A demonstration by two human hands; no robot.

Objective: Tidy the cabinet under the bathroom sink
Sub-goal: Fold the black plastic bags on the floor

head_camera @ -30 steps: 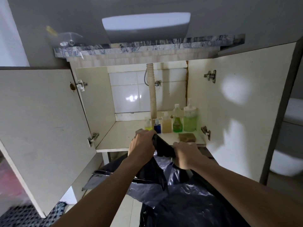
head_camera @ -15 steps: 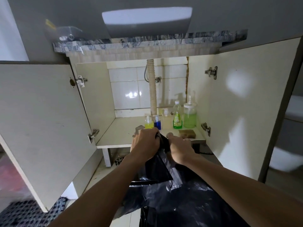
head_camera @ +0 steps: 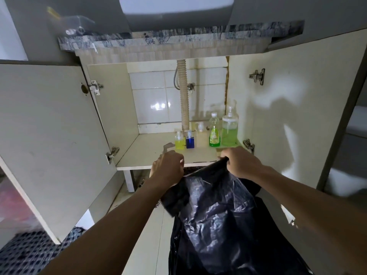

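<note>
Cabinet shelf [head_camera: 151, 155] edge behind hands [head_camera: 168, 167]

This is a home bathroom, seen from in front of the vanity cabinet [head_camera: 127, 139] under the sink. Above the cabinet runs a veined stone countertop [head_camera: 178, 39] with a white basin [head_camera: 176, 14] set over it. Inside the cabinet, a ribbed drain hose [head_camera: 184, 96] drops past white wall tiles [head_camera: 153, 104] at the back (a small shut-off valve [head_camera: 191, 87] sits just beside the hose). On the cabinet floor, right of the hose, stand a green pump dispenser [head_camera: 229, 132] and a green soap bottle [head_camera: 214, 135]. Both cabinet doors hang open.
</note>
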